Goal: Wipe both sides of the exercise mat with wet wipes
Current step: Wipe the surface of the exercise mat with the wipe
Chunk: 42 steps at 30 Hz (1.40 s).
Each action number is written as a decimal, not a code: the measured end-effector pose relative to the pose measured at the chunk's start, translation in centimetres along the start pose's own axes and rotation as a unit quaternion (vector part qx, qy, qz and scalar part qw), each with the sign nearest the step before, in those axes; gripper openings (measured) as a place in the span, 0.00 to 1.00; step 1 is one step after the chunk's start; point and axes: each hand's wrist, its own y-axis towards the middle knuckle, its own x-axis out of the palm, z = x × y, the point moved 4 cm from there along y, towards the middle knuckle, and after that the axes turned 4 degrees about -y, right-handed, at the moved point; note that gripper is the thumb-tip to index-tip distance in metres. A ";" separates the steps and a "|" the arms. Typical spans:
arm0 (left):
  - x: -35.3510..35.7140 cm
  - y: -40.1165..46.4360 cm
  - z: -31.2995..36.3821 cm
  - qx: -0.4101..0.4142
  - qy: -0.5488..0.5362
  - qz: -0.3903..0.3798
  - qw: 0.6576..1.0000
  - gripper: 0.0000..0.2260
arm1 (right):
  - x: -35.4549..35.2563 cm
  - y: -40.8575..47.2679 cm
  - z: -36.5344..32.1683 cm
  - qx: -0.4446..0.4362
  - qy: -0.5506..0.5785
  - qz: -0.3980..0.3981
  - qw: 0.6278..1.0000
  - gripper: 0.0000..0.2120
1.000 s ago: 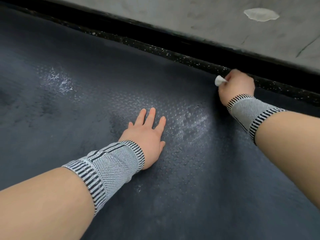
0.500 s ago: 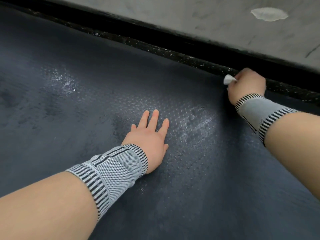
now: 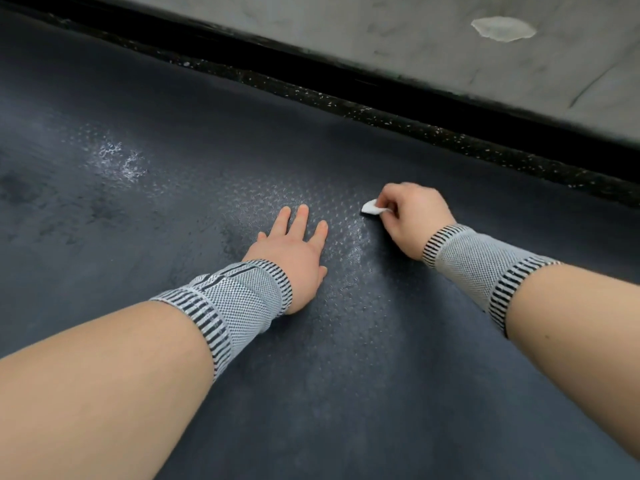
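With the left hand [image 3: 291,251] lying flat, fingers straight, to pin the exercise mat [image 3: 346,393], the right hand [image 3: 414,216] just beside it, curled around a folded wet wipe [image 3: 372,207], should press evenly in overlapping strokes across the dry patches.

Most of the wet wipe [image 3: 372,207] is buried under the right hand [image 3: 414,216]; only a white corner shows. Right fingertips curl out of sight. Left hand [image 3: 292,252] covers its palm contact; thumb mostly hidden. Exercise mat [image 3: 346,393] runs off left, bottom and right edges. Both forearms cropped.
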 end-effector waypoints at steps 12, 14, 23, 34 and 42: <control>0.8 -4.8 -1.9 0.071 0.001 0.077 0.994 0.25 | 4.2 -13.9 -9.4 -0.028 0.023 -0.039 0.999 0.09; 3.9 -8.0 -2.6 0.073 -0.012 0.084 0.994 0.26 | 4.8 -15.7 -10.7 -0.038 0.027 -0.048 0.998 0.09; 9.3 -15.5 -4.6 0.058 0.029 0.040 0.997 0.26 | 9.1 -29.6 -18.9 -0.165 0.100 -0.167 0.967 0.11; 9.2 -17.1 -2.9 0.079 0.003 0.028 0.996 0.25 | 8.1 -34.6 -20.3 -0.266 0.009 -0.294 0.918 0.13; 5.1 -18.9 3.8 0.067 -0.492 -0.022 0.868 0.19 | -4.8 -26.9 -9.7 0.061 0.225 -0.137 0.963 0.04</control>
